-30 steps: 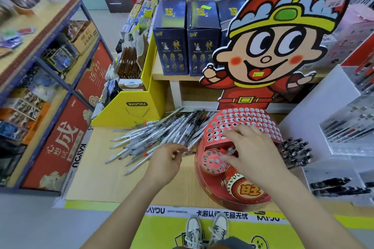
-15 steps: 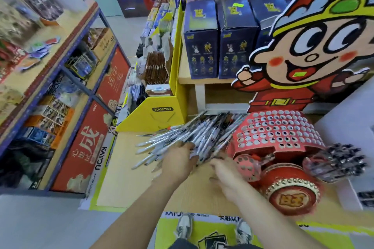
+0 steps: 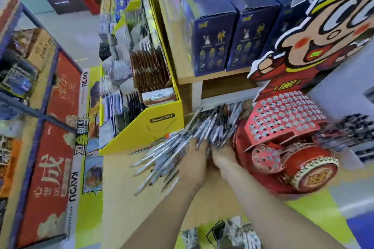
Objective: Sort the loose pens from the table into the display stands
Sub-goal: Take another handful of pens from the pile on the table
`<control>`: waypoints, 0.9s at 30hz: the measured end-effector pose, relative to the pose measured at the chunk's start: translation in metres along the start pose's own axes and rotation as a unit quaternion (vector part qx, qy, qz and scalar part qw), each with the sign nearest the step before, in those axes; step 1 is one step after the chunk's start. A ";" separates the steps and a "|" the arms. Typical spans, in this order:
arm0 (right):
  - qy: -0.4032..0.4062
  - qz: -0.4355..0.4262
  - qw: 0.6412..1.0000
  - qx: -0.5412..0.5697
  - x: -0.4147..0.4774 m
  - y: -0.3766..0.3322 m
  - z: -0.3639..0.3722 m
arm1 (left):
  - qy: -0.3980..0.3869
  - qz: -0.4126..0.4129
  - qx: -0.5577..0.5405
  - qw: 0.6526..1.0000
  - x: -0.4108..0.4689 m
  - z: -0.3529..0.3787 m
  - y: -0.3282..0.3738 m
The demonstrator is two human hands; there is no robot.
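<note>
A heap of loose grey-and-white pens (image 3: 182, 143) lies fanned across the wooden table (image 3: 125, 198). My left hand (image 3: 195, 159) and my right hand (image 3: 221, 155) sit side by side at the near edge of the heap, fingers curled into the pens; the blur hides how many each holds. Right of my hands stands the red display stand (image 3: 283, 119), with a perforated top panel full of holes, a small round holed disc (image 3: 266, 158) and a drum-shaped front (image 3: 315, 176). A bunch of dark pens (image 3: 342, 133) sticks out at its right.
A yellow card display box (image 3: 149, 125) stands left of the pens. Blue boxes (image 3: 214, 26) sit on a shelf behind. A big cartoon figure cutout (image 3: 323, 32) rises behind the stand. Red shelving (image 3: 58, 127) lines the aisle at left.
My right hand left the stand's top panel and came down left to the pen heap beside my left hand. The camera swung left and tilted.
</note>
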State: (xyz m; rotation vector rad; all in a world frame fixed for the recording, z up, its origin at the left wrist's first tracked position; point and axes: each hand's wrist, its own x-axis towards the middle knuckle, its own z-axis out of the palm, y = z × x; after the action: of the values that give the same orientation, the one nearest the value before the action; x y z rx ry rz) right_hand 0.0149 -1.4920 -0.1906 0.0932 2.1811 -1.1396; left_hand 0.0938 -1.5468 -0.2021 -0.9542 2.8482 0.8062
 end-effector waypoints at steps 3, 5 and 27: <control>-0.006 0.002 1.000 0.004 -0.005 0.006 0.001 | -0.023 0.023 -0.007 0.999 -0.005 0.003 -0.017; -0.033 0.035 0.999 0.023 -0.011 0.013 0.002 | -0.036 0.021 -0.001 0.999 -0.011 -0.001 -0.023; -0.067 0.238 0.918 0.310 -0.040 0.044 -0.003 | -0.032 -0.076 0.028 0.996 -0.057 -0.038 -0.068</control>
State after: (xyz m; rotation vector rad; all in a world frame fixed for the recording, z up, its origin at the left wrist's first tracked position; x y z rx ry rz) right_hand 0.0593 -1.4530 -0.1972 0.7546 1.4818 -1.4373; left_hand 0.1841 -1.5795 -0.1899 -1.1021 2.6894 0.7249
